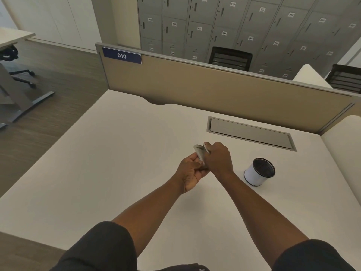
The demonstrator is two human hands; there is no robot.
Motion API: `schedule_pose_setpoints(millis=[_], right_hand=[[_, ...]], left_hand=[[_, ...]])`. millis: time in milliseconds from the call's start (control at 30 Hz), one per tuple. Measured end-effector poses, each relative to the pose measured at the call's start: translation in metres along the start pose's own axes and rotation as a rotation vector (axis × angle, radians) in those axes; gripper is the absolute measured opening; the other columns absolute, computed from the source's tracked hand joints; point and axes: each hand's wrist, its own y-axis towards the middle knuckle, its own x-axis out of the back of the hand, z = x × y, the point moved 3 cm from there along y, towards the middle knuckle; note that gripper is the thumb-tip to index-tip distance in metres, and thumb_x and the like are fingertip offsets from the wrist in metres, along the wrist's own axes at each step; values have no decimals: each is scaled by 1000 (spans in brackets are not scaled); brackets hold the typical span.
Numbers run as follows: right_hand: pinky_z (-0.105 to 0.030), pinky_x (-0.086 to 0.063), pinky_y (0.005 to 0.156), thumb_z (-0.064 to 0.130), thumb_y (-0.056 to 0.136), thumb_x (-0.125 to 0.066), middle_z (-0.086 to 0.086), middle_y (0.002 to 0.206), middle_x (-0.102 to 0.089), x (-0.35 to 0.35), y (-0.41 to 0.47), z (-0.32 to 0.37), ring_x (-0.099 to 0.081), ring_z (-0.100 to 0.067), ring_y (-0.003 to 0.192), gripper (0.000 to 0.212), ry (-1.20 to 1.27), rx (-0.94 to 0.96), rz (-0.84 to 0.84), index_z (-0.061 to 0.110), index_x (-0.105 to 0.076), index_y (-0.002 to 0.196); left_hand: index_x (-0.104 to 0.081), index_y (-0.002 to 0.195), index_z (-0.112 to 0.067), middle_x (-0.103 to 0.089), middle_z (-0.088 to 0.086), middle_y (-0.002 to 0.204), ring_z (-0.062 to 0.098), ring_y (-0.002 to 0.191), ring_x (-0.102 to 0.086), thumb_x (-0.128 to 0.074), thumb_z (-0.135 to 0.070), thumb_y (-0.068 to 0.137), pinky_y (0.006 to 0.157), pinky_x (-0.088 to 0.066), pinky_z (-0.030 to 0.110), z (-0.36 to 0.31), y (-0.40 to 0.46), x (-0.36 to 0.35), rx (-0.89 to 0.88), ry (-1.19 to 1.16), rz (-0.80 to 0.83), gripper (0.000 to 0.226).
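Left of the white cylindrical cup, the left hand and right hand both pinch a small pale grey flat stack. Its long axis points away from the person.

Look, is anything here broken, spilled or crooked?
Nothing stands out. The white cup stands upright on the desk with nothing spilled around it. The left hand and right hand both grip a pale stack above the desk; it is too blurred to check for damage.

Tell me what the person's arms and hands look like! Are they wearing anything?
The left hand and right hand are bare: no gloves, rings or watch show. Forearms are bare too. A black left sleeve and right sleeve cover the upper arms.
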Motion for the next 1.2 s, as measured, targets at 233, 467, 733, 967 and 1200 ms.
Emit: schedule_pose_setpoints(millis=[233,467,733,967,1200], right_hand=[[-24,-35,65,24,94,-50,-12,90,-62,3,-2,-1,-57,-24,81,32,37,-46,-49,12,-65,119],[-23,-32,63,27,94,-50,-6,81,-54,5,-10,2,-47,-17,74,32,35,4,-82,16,-64,121],[-23,-31,61,22,93,-53,-1,73,-46,9,-15,-1,-45,-16,70,29,88,12,-114,16,-67,118],[-12,-26,53,24,98,-51,-1,70,-56,13,-15,-11,-47,-14,64,23,170,-31,-144,16,-72,103],[-16,-32,50,24,94,-57,5,53,-60,17,-13,-24,-53,-13,50,31,349,-144,-153,16,-65,65]], left_hand=[[-69,113,-7,-73,19,111,35,100,-71,-43,13,88,79,-60,42,3,1,3,-10,27,-32,41],[-79,94,-14,-76,15,99,34,87,-74,-55,-16,93,72,-61,43,5,9,9,-28,82,-144,25],[-75,97,-11,-77,15,94,35,81,-75,-54,-15,94,64,-61,45,11,8,9,10,62,-214,22],[-68,99,-7,-78,16,89,39,80,-74,-55,-10,92,61,-60,48,11,7,9,39,34,-233,16],[-64,104,-4,-70,22,107,41,87,-72,-44,-8,97,64,-61,50,8,2,7,69,3,-224,21]])
